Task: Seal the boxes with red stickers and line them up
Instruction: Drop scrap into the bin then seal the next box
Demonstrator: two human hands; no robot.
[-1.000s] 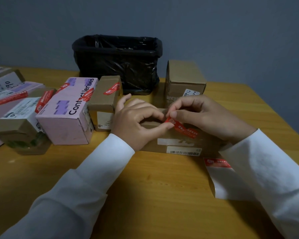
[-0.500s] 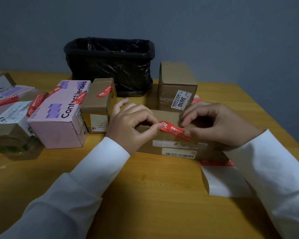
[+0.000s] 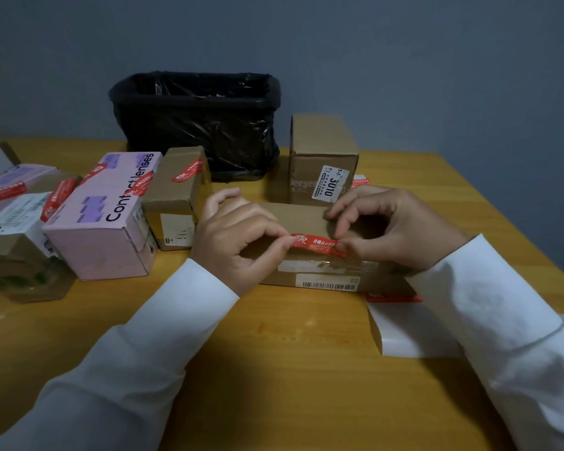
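We are laying a red sticker [image 3: 318,245] along the near top edge of the flat brown box [image 3: 306,219] in front of us.

Our left hand [image 3: 238,236] and right hand [image 3: 394,227] are each pinching one end; uneven tension could be creasing or skewing it. The black-lined bin [image 3: 196,122] behind is hiding its contents.

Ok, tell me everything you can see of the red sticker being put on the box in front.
The red sticker is a narrow strip with white print, too small to read. It lies roughly flat along the front top edge of the brown box. The left hand pinches its left end; the right hand holds its right end.
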